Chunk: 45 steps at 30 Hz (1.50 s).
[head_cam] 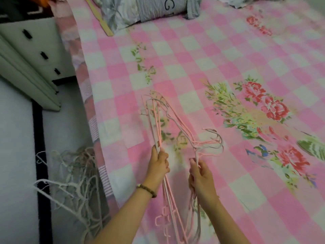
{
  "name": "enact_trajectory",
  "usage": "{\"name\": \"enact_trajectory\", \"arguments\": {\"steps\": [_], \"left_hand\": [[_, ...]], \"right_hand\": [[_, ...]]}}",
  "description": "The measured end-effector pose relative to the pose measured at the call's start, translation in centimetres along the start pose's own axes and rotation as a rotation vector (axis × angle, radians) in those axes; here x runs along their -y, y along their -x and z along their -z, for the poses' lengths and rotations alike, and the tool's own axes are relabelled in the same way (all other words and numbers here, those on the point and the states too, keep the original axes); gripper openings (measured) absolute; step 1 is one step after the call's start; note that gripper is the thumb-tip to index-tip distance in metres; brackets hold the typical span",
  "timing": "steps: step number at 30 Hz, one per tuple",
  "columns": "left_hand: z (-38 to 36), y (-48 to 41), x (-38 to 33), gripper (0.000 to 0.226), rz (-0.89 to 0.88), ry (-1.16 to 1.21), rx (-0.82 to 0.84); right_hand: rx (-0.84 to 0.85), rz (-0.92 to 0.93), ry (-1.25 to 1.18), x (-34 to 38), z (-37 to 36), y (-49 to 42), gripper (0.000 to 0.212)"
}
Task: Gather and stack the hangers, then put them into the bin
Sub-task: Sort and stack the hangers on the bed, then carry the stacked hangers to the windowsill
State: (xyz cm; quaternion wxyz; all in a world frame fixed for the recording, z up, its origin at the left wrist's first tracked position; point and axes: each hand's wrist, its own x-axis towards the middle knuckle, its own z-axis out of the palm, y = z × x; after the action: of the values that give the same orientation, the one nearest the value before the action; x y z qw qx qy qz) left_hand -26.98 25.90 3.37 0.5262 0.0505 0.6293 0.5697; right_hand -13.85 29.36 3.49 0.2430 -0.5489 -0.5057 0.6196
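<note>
- Over a pink checked bed [193, 59], the hangers [175, 124] are held.
- They are gripped by the left hand [159, 166] and the right hand [200, 176].
- Their hooks [214, 140] are best squared up first.

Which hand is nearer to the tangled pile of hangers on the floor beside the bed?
Left. The left hand grips the held hangers right of the pile; the right hand holds them farther right, over the bed.

Hangers [166, 192]: thin wire with a smooth pink or white coating. Bed sheet [211, 59]: matt printed cloth. Slat [98, 16] by the pillow [123, 13]: pale bare wood.
</note>
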Motion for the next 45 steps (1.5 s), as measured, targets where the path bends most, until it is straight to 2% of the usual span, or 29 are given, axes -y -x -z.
{"name": "enact_trajectory", "arguments": {"steps": [3,6,8,14,16,21,26,30,36,39,43,45], "left_hand": [[4.5,2.6,-3.8,0.034,-0.097,-0.003,-0.051],[10.8,5.2,-7.3,0.015,-0.183,0.029,-0.138],[16.0,7.2,-9.4,0.011,-0.232,0.042,-0.245],[33.5,17.1,-12.5,0.016,-0.374,0.118,-0.630],[39.4,21.2,-12.1,0.013,-0.407,0.146,-0.769],[51.0,31.9,-7.8,0.034,-0.433,0.309,-1.117],[58.1,41.9,-1.7,0.038,-0.471,0.431,-1.347],[61.8,47.5,3.1,0.043,-0.416,0.449,-1.508],[66.4,51.0,9.6,0.054,-0.295,0.540,-1.631],[68.5,51.1,11.9,0.052,-0.246,0.524,-1.656],[69.7,50.5,14.2,0.059,-0.174,0.505,-1.591],[70.4,50.0,15.3,0.065,-0.143,0.474,-1.557]], "right_hand": [[0.068,0.077,0.047,3.4,-4.9,1.3,0.017],[0.235,0.125,0.073,6.2,-10.9,3.1,0.017],[0.350,0.159,0.121,7.4,-15.7,4.8,0.017],[0.689,0.275,0.324,9.7,-32.6,13.7,0.021],[0.819,0.319,0.361,10.0,-38.0,18.4,0.016],[1.097,0.291,0.436,7.2,-48.9,30.7,0.021],[1.335,0.265,0.546,2.3,-55.3,41.9,0.018],[1.486,0.345,0.622,-1.6,-58.3,48.8,0.013],[1.618,0.404,0.741,-7.5,-61.8,54.4,0.026],[1.656,0.460,0.804,-9.7,-63.1,55.3,0.032],[1.692,0.587,0.829,-12.4,-64.4,54.9,0.039],[1.674,0.589,0.854,-13.6,-64.8,54.1,0.045]]}}
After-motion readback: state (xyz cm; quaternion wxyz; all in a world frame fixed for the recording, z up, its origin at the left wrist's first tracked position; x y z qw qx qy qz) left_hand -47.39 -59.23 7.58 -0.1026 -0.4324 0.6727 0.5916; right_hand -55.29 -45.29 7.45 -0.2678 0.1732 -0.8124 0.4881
